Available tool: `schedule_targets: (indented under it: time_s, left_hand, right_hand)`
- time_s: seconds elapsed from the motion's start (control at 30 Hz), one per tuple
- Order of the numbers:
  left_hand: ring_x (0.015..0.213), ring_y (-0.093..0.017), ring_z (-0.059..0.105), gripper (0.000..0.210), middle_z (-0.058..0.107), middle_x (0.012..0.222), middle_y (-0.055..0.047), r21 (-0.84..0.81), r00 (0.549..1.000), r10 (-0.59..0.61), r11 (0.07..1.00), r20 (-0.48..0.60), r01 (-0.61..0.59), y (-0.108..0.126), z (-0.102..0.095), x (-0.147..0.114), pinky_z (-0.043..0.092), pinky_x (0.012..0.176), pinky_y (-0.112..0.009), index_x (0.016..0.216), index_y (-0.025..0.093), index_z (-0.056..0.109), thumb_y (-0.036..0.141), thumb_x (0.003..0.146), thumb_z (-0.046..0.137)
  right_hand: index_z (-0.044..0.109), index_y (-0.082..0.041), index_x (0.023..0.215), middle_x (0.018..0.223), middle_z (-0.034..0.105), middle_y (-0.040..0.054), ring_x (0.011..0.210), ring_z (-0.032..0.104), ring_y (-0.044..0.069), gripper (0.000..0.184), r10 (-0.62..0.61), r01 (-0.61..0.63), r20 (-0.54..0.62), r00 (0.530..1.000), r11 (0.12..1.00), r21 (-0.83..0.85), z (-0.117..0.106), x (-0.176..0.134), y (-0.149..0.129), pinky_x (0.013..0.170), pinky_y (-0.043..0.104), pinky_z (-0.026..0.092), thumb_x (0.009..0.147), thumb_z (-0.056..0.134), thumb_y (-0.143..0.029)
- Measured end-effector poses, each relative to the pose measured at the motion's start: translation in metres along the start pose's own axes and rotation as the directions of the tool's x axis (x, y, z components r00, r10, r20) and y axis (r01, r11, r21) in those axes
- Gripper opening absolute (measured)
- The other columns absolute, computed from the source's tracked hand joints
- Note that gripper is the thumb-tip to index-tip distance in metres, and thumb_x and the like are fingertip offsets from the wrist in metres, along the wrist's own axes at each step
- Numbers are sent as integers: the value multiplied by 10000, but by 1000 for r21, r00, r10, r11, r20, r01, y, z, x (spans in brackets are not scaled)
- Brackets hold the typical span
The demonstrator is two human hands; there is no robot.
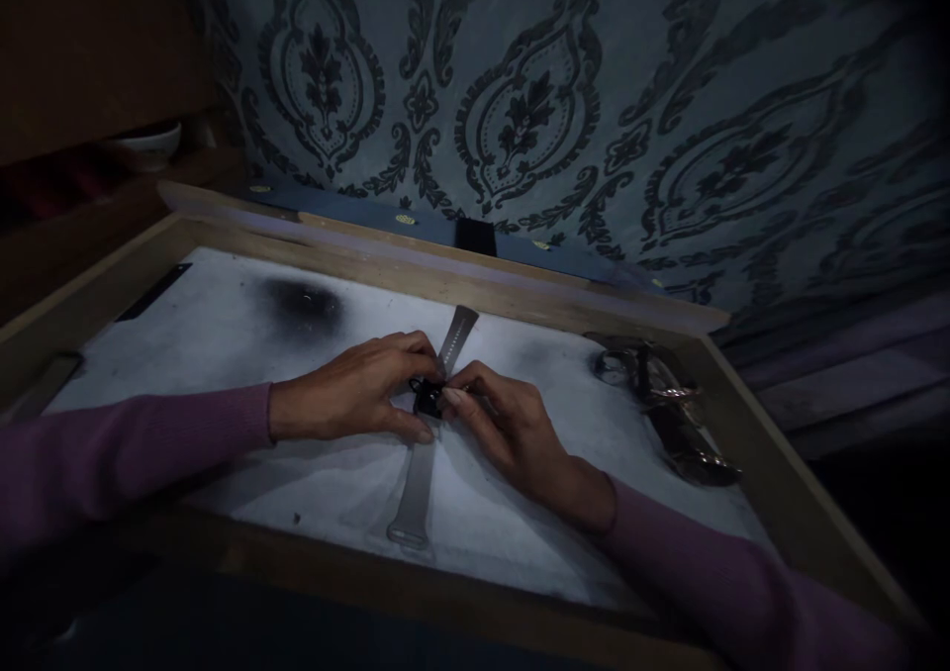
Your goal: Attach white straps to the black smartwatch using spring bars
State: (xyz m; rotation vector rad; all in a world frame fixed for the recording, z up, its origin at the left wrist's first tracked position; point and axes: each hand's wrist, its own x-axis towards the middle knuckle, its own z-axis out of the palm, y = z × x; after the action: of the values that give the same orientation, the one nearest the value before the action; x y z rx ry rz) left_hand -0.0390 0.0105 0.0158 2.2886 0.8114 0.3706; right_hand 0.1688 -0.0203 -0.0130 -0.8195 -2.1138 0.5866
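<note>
A wristwatch (428, 401) with a small dark case lies in the middle of a drawer's pale floor. Its grey strap (413, 498) stretches toward me, ending in a loop, and the holed half points away. My left hand (363, 386) is closed around the left side of the case, thumb on the near edge and fingers on the far edge. At the case's right side, my right hand (520, 431) pinches with thumb and forefinger; what sits between those fingertips is too small and dark to make out.
The wooden drawer (802, 493) has raised walls around the work. Shiny dark watches or similar items (668, 409) lie at its right. A flat black piece (154, 292) rests at the left wall. A bowl (148, 144) stands on a shelf; patterned fabric (520, 87) hangs or lies beyond.
</note>
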Motion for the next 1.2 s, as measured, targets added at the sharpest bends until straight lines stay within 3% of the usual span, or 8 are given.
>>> schedule_targets:
  time_s: [0.27, 0.43, 0.8, 1.2]
  left_hand:
    - [1009, -202, 571, 345, 585, 1114, -34, -2, 1000, -11, 1000, 1, 11, 1, 0, 1, 453, 854, -312, 1088, 185, 653, 281, 798, 812]
    - [1006, -207, 570, 352, 581, 1102, -39, 8, 1000, 15, 1000, -18, -15, -4, 3, 1, 451, 837, -310, 1063, 179, 652, 277, 775, 828]
    - [1034, -209, 570, 347, 580, 1111, -42, -11, 998, 48, 999, -26, -49, -4, 3, -1, 460, 866, -316, 1091, 192, 653, 248, 788, 814]
    - [1081, -224, 565, 326, 585, 1130, -49, -22, 999, 45, 999, -13, -45, -1, 0, -1, 447, 919, -327, 1084, 180, 671, 227, 792, 809]
  right_hand:
    - [520, -209, 832, 706, 571, -9, 610, 550, 124, 179, -84, 89, 46, 995, 988, -130, 2, 3, -3, 568, 250, 459, 999, 480, -160]
    - [516, -212, 822, 704, 571, -6, 604, 542, 129, 187, -96, 101, 44, 994, 987, -124, 2, 3, -4, 567, 258, 459, 998, 475, -169]
    - [532, -203, 813, 660, 637, -15, 556, 584, 119, 182, 113, -113, 7, 994, 992, 51, 1, 1, -2, 549, 251, 446, 992, 515, -232]
    - [551, -215, 811, 669, 663, -6, 619, 636, 146, 201, 209, -201, -41, 977, 969, 146, 6, -2, 2, 610, 281, 494, 995, 513, -286]
